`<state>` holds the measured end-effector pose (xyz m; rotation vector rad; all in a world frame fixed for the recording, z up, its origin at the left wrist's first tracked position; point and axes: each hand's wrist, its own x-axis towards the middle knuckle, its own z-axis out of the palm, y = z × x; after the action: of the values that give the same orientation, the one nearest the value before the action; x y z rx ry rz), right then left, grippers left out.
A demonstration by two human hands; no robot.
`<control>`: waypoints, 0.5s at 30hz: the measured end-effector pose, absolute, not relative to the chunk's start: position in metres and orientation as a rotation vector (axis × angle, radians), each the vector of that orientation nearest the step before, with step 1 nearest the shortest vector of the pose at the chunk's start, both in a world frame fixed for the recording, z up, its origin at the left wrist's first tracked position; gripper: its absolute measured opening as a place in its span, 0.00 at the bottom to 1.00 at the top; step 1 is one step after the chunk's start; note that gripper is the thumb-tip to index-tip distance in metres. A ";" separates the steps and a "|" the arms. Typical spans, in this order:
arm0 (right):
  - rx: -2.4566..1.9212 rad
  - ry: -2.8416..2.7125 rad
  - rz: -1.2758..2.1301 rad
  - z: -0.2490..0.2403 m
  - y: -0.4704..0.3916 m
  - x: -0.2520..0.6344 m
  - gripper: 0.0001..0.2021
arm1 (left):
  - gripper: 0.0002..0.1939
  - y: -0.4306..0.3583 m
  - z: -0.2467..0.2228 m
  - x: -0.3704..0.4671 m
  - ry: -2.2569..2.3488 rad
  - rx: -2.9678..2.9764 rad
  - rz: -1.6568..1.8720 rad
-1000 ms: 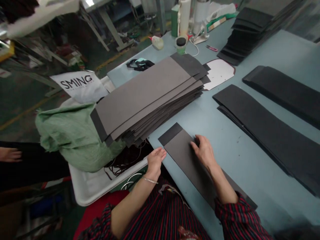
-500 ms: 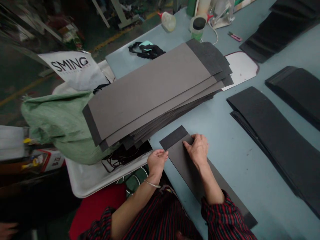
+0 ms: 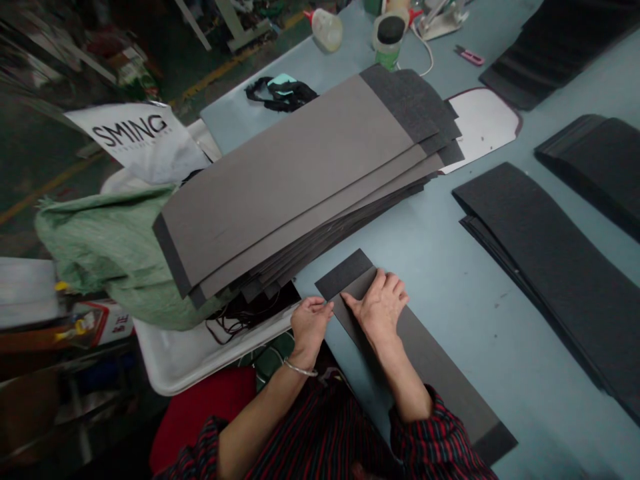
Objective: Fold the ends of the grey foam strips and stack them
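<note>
Grey strip (image 3: 425, 360) lies flat on the bench (image 3: 450, 267) at its near edge, laid over a darker felt strip whose ends show beyond it (image 3: 345, 272); the two look roughly squared up, far end still under the hands. Right hand (image 3: 380, 308) rests palm-down on the grey strip, fingers spread and flat, pressing, gripping nothing; left hand (image 3: 309, 323) at the strip's left edge by the bench rim, fingers loosely curled, tips touching the edge, whether pinching it I cannot tell. By my reading one piece is in hand and near finished. Just beyond, a tall stack of like joined strips (image 3: 300, 173); to the right, plain dark strips (image 3: 540, 247) in piles, seemingly not yet paired. Left of the bench, a green sack (image 3: 110, 247) in a white tray (image 3: 190, 360); a glue bottle (image 3: 325, 28) at the far end.
</note>
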<state>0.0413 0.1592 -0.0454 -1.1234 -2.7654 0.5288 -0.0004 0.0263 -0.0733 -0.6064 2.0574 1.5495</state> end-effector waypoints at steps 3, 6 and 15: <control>-1.132 -2.733 0.533 -0.048 0.151 0.040 0.46 | 0.16 0.026 -0.073 0.000 2.062 -0.590 1.538; -1.155 -2.741 0.526 -0.049 0.149 0.040 0.47 | 0.16 0.026 -0.072 -0.001 2.069 -0.583 1.523; -1.157 -2.668 0.553 -0.054 0.148 0.040 0.46 | 0.15 0.027 -0.070 -0.003 2.061 -0.606 1.501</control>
<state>0.0402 0.1476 -0.0545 -1.1566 -2.6678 0.5535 -0.0033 0.0273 -0.0701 -0.6060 2.0612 1.5014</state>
